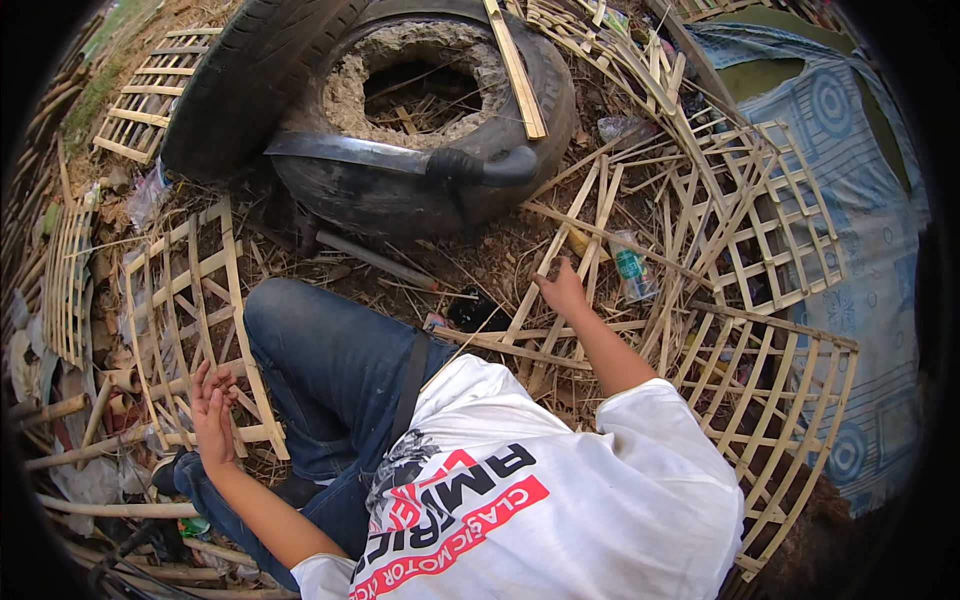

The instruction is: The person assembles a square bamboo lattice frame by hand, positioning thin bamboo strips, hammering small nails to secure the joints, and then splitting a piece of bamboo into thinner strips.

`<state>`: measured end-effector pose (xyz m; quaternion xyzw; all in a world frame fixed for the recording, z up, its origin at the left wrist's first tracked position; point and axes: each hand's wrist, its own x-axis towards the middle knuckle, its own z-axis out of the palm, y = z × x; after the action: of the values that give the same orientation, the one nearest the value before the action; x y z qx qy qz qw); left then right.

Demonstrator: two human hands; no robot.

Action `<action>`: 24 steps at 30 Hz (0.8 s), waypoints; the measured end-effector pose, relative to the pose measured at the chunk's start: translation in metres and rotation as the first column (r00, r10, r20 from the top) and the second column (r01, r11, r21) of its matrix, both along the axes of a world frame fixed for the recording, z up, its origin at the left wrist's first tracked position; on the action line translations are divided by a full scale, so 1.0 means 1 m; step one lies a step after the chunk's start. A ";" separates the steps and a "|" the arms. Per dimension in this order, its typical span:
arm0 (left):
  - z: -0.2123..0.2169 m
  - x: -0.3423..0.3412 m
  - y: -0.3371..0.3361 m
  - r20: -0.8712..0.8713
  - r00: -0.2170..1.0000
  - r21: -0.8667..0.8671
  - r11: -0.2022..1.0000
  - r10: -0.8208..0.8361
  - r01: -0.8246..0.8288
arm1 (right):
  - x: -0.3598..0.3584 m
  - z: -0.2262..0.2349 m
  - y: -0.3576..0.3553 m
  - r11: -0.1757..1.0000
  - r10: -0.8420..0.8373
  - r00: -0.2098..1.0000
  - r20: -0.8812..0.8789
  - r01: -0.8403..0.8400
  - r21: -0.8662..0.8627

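Note:
My left hand (214, 412) is raised beside my bent knee, palm up with its fingers stretched out and nothing in it. Next to it, a woven bamboo lattice (195, 285) leans at my left. My right hand (563, 287) is out to the front right, fingers curled round a thin split bamboo strip (572, 212) that slants among other loose strips on the ground. Just right of that hand lies a clear plastic bottle (632, 268) with a green label. A large knife (350, 152) with a black handle rests across the tyre (400, 200) in front of me.
The tyre has a rough, hollow earthen core (355, 100), with a flat bamboo slat (516, 75) lying over its rim. A second tyre (235, 85) leans on it. More bamboo lattices (775, 400) stand at right, beside a blue patterned cloth (865, 330). Bamboo poles (115, 508) lie at lower left.

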<state>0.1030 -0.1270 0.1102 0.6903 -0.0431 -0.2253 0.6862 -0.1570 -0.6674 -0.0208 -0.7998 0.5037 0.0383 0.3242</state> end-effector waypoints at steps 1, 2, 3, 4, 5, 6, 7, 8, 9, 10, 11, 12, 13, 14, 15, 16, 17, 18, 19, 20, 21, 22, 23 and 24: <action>0.008 -0.005 0.003 0.016 1.000 0.022 1.000 0.014 -0.014 | 0.006 -0.001 -0.001 1.000 0.004 1.000 -0.024 -0.005 -0.003; 0.009 -0.007 0.010 0.024 0.999 0.015 0.999 0.031 -0.031 | 0.008 -0.002 -0.001 1.000 0.008 0.999 -0.049 -0.008 -0.006; 0.007 -0.008 0.019 0.030 0.998 0.006 0.999 0.047 -0.047 | 0.006 -0.001 -0.002 1.000 -0.015 0.998 -0.062 0.015 -0.005; 0.008 -0.010 0.029 0.039 0.997 -0.001 0.998 0.066 -0.066 | 0.006 0.001 -0.001 0.999 -0.034 0.997 -0.074 0.034 -0.002; 0.007 -0.011 0.037 0.041 0.996 -0.004 0.997 0.080 -0.080 | 0.005 0.004 0.000 0.999 -0.054 0.995 -0.086 0.054 0.000; 0.006 -0.012 0.045 0.044 0.995 -0.008 0.996 0.094 -0.093 | 0.001 0.010 0.000 0.998 -0.061 0.990 -0.130 0.057 -0.034; 0.006 -0.013 0.051 0.043 0.994 -0.010 0.995 0.105 -0.104 | -0.004 0.029 0.004 0.996 -0.072 0.982 -0.176 0.061 -0.067; 0.007 -0.014 0.056 0.048 0.993 -0.012 0.994 0.110 -0.110 | -0.009 0.040 0.005 0.993 -0.085 0.971 -0.222 0.063 -0.101; 0.009 -0.014 0.062 0.053 0.992 -0.015 0.993 0.116 -0.115 | -0.021 0.023 -0.004 0.989 -0.103 0.966 -0.237 0.073 -0.132; 0.009 -0.014 0.065 0.056 0.991 -0.023 0.993 0.120 -0.119 | -0.027 0.020 -0.008 0.988 -0.117 0.962 -0.247 0.086 -0.132; 0.008 -0.013 0.069 0.060 0.991 -0.022 0.993 0.119 -0.118 | -0.031 0.018 -0.011 0.986 -0.131 0.957 -0.257 0.099 -0.132; 0.007 -0.012 0.073 0.065 0.991 -0.022 0.993 0.118 -0.117 | -0.035 0.016 -0.014 0.985 -0.143 0.953 -0.267 0.111 -0.132; 0.008 -0.012 0.076 0.072 0.990 -0.015 0.993 0.118 -0.118 | -0.034 0.019 -0.012 0.989 -0.121 0.946 -0.301 0.091 -0.113; 0.008 -0.012 0.077 0.078 0.989 -0.017 0.992 0.126 -0.125 | -0.031 0.021 -0.010 0.985 -0.162 0.941 -0.298 0.134 -0.113; 0.008 -0.012 0.079 0.084 0.987 -0.019 0.991 0.135 -0.134 | -0.025 0.024 -0.007 0.978 -0.202 0.934 -0.294 0.176 -0.111; 0.008 -0.012 0.078 0.087 0.986 -0.024 0.990 0.143 -0.141 | -0.022 0.029 -0.006 0.969 -0.243 0.925 -0.292 0.219 -0.115; 0.008 -0.013 0.077 0.087 0.987 -0.031 0.991 0.136 -0.134 | -0.021 0.026 -0.009 0.966 -0.257 0.918 -0.302 0.231 -0.118; 0.007 -0.016 0.076 0.086 0.988 -0.038 0.991 0.130 -0.127 | -0.020 0.019 -0.013 0.962 -0.270 0.911 -0.312 0.243 -0.122; 0.008 -0.018 0.076 0.091 0.988 -0.043 0.991 0.128 -0.124 | -0.018 0.014 -0.015 0.960 -0.277 0.907 -0.318 0.251 -0.121; 0.007 -0.019 0.080 0.093 0.988 -0.047 0.992 0.124 -0.120 | -0.021 0.011 -0.015 0.961 -0.275 0.941 -0.197 0.261 -0.091; 0.005 -0.019 0.083 0.093 0.988 -0.052 0.992 0.120 -0.115 | -0.026 0.010 -0.017 0.962 -0.272 0.959 -0.074 0.268 -0.059; 0.001 -0.024 0.087 0.090 0.989 -0.057 0.992 0.120 -0.115 | -0.032 0.008 -0.022 0.964 -0.265 0.963 0.048 0.266 -0.029; -0.002 -0.025 0.088 0.087 0.989 -0.050 0.992 0.122 -0.118 | -0.036 0.001 -0.029 0.955 -0.291 0.953 0.090 0.283 0.088; -0.004 -0.026 0.090 0.083 0.989 -0.043 0.992 0.122 -0.119 | -0.042 -0.003 -0.035 0.959 -0.269 0.954 0.134 0.252 0.133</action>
<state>0.0767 -0.0374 0.1058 0.6873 -0.0349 -0.1529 0.7093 -0.1988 -0.7028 -0.0242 -0.7072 0.5758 -0.0365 0.4086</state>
